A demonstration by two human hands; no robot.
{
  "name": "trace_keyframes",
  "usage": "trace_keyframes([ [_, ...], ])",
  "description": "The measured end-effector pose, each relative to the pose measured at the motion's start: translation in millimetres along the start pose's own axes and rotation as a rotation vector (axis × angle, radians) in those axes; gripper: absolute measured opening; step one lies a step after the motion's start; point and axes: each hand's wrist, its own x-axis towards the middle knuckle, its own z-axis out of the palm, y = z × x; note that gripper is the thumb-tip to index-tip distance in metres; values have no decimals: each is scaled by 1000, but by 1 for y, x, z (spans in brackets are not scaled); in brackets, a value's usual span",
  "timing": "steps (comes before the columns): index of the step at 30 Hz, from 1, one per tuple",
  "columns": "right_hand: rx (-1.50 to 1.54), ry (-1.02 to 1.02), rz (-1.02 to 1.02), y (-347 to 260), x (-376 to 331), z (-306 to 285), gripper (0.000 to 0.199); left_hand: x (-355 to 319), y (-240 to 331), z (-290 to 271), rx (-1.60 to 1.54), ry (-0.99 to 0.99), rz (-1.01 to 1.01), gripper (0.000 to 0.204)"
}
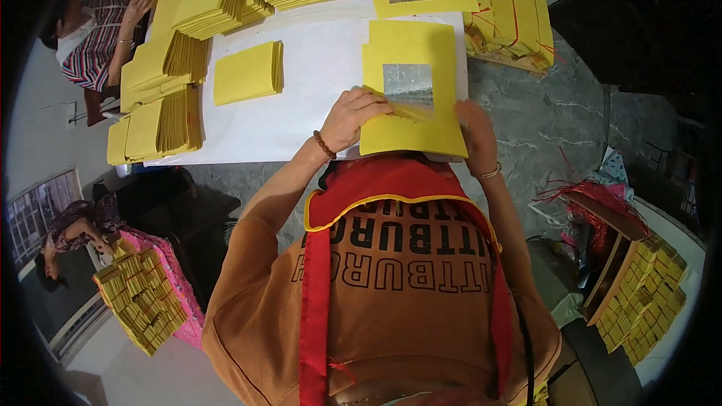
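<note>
White counter [316,90] is carrying yellow paper stacks [248,71] — my left hand [353,116] is pinching the top yellow sheet [410,90] at its foil square [408,84], right hand [475,131] pressing flat, fingers together — better keeping edges aligned.

The person wore an orange-brown T-shirt with dark block lettering under a red apron edged in yellow piping, a brown bead bracelet [324,145] on the left wrist and a thin silver bangle [491,174] on the right.
</note>
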Motion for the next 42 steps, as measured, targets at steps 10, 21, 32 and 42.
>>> trace_keyframes([
  [10,146,-225,119,7,9,11,21,2,-1,-8,-279,-27,-201,22],
  [21,498,86,330,2,30,40,35,12,-25,27,-707,194,-821,28],
  [32,155,138,291,3,30,46,39,13,-21,27,-770,226,-1062,18],
  [42,71,120,383,3,35,49,39,14,-22,35,-758,374,-983,24],
])
